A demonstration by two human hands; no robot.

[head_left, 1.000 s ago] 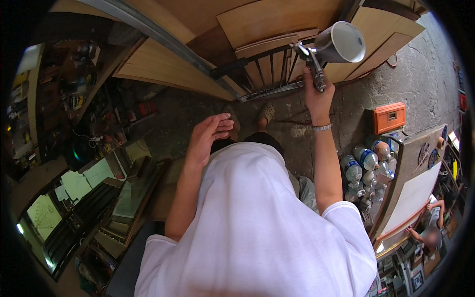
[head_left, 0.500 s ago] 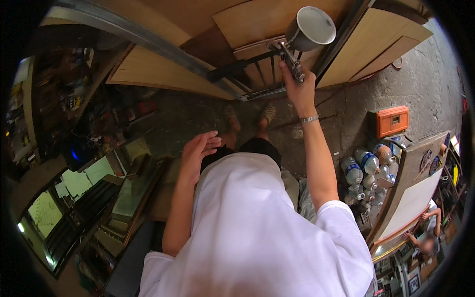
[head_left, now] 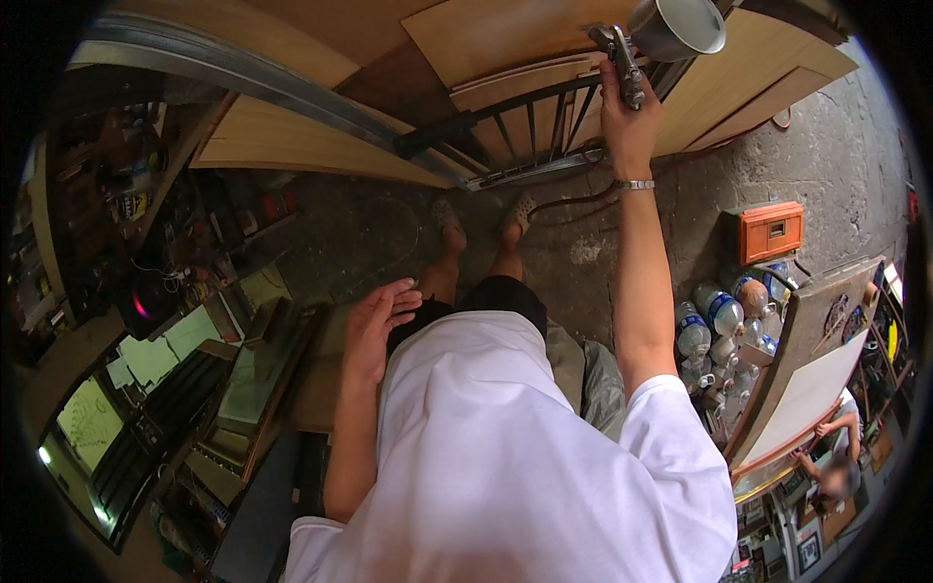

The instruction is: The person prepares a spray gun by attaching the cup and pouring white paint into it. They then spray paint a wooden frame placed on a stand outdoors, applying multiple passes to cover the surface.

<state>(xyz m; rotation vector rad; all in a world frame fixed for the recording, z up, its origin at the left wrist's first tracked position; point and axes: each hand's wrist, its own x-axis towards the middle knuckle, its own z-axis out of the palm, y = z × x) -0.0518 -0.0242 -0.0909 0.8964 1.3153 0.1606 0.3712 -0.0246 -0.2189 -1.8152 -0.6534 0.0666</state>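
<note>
The right grip (head_left: pixel 630 128) wraps the spray gun (head_left: pixel 629 78), its cup (head_left: pixel 649 37) just beyond and right, boards (head_left: pixel 496 47) ahead and left; the left grip (head_left: pixel 374 323) looks empty, loosely curled; I'd move the gun smoothly, cup level

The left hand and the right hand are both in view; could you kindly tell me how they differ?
The right hand grips a spray gun, while the left hand is loosely curved and holds nothing that I can see. The right hand reaches well out from the body; the left hand is closer in, near the dark shorts. A silvery band sits behind the right hand; none shows behind the left. Both are ungloved.
</note>
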